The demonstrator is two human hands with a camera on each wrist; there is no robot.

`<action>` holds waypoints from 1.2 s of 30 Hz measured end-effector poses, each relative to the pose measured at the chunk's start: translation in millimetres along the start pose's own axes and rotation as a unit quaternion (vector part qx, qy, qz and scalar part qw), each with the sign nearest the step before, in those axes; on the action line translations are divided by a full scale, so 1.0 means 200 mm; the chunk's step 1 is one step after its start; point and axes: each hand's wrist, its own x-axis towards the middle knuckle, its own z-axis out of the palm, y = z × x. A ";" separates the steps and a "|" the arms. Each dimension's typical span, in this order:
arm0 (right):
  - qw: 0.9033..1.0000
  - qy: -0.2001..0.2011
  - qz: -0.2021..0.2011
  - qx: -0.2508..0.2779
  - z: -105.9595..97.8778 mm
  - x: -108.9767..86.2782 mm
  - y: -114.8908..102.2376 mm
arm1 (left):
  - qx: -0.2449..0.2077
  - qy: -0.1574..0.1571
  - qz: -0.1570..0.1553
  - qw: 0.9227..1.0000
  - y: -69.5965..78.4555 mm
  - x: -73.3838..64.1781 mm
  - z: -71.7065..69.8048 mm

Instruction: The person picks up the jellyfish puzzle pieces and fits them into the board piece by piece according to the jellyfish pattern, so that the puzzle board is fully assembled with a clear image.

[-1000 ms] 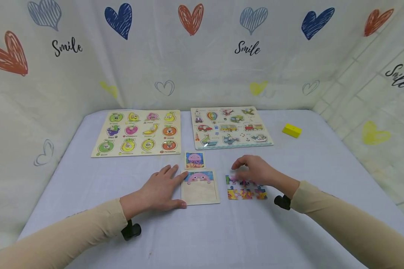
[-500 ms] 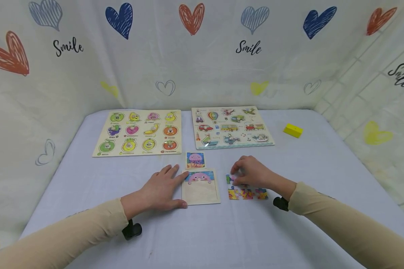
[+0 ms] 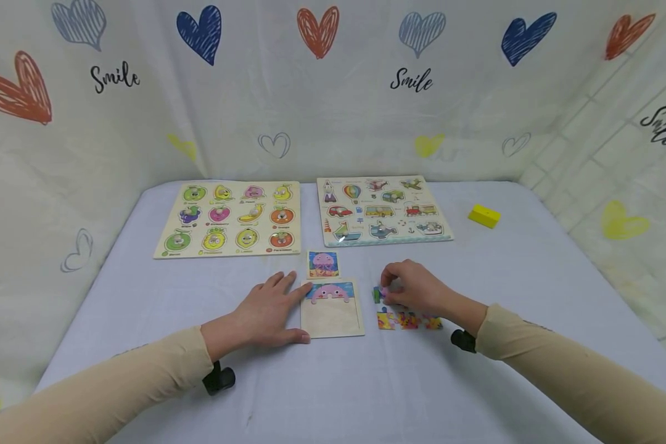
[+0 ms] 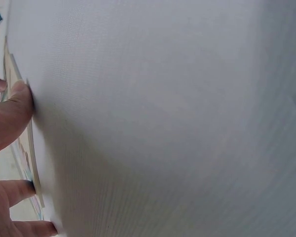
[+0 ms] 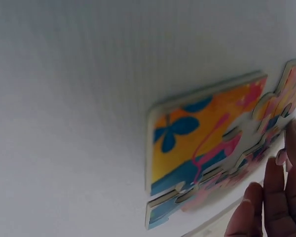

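My left hand [image 3: 269, 311] lies spread at the left side of a small wooden puzzle tray [image 3: 331, 320], with index finger and thumb touching its edge. Along the tray's top sit jigsaw pieces showing a pink jellyfish head [image 3: 329, 292]; bare wood shows below. My right hand [image 3: 419, 287] pinches a pinkish jigsaw piece [image 3: 384, 291] at the left of the loose group, its fingers hiding most of it. Loose orange and yellow jigsaw pieces [image 3: 407, 320] lie below that hand. A corner piece [image 5: 207, 133] of the group shows large in the right wrist view.
Above the tray lies a small jellyfish picture card [image 3: 323, 264]. Behind stand a fruit puzzle board [image 3: 235, 225] and a vehicle puzzle board [image 3: 361, 231], both lying flat. A yellow block [image 3: 484, 216] sits at the back right on the white-covered table [image 3: 533, 271].
My right hand has come down to the loose pieces, and its thumb and fingers have closed on one at the left. My left hand holds its place at the tray.
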 end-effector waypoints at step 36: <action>0.979 -0.047 0.008 0.197 0.10 0.15 -0.30 | 0.002 0.005 -0.001 1.000 -0.01 0.01 0.01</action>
